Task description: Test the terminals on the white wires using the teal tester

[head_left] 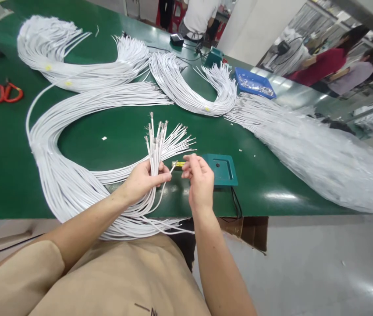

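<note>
White wires (pixel 155 151) are bunched more or less upright over the near part of the green surface (pixel 120 125), and one single wire (pixel 172 168) leans off to the right by itself. Left hand (pixel 147 177) has its grip wrapped round the bunch, thumb pointing toward the loner. I'd keep that snug, not crushing, since thin stuff like this probably slides easily, and even up those ragged tips a bit. Right hand (pixel 201 180) has fingertips drawn nearly together just beside the lone tip; can't tell if that grip has hold of anything. Best to support the wire close to its end so it doesn't flex. Mind the yellow-and-black piece (pixel 179 164) by the teal device (pixel 225 170). Keep the big curved bundle (pixel 46 131) on the left from tangling in.
</note>
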Demonstrator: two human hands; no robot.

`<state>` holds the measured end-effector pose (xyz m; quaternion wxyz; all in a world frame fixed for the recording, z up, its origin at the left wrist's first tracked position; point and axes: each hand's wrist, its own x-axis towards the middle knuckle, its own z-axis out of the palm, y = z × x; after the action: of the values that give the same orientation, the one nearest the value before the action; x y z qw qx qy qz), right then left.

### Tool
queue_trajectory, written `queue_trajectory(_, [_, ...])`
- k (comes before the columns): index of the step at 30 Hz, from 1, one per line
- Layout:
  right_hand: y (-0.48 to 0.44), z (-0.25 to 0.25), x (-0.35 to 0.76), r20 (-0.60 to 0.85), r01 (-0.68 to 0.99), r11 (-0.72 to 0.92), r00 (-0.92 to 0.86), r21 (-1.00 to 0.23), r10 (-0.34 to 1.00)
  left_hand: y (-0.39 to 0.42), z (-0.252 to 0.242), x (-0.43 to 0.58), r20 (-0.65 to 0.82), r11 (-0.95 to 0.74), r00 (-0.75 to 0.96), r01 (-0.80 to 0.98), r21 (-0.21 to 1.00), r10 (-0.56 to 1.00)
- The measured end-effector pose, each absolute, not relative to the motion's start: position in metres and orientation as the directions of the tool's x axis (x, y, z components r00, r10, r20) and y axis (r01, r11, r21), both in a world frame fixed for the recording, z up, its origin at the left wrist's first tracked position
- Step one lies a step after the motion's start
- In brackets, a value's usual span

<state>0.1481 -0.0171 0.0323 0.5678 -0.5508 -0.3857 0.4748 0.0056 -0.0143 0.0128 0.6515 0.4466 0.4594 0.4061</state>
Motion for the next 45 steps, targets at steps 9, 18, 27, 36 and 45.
queue_trajectory(9, [-0.022, 0.025, 0.142, -0.142, -0.005, -0.144, 0.17, -0.99, 0.975, -0.014, 0.009, 0.005, -0.223, 0.247, 0.269, -0.06, 0.967, 0.937])
queue_trajectory(18, [-0.02, 0.017, 0.138, -0.402, -0.542, -0.409, -0.139, -0.734, 0.905, -0.01, 0.008, 0.006, -0.213, 0.262, 0.28, -0.147, 0.954, 0.936])
queue_trajectory(27, [-0.004, 0.024, 0.141, -0.396, -0.372, -0.412, -0.124, -0.832, 0.91, -0.014, 0.009, 0.006, -0.236, 0.295, 0.363, -0.119, 0.948, 0.902])
queue_trajectory(36, [-0.019, 0.018, 0.145, -0.408, -0.528, -0.436, -0.176, -0.729, 0.896, -0.012, 0.008, 0.005, -0.198, 0.256, 0.351, -0.128, 0.958, 0.915])
queue_trajectory(45, [-0.024, 0.023, 0.144, -0.329, -0.256, -0.31, 0.034, -0.916, 0.944, -0.012, 0.003, 0.004, -0.198, 0.246, 0.303, -0.127, 0.961, 0.932])
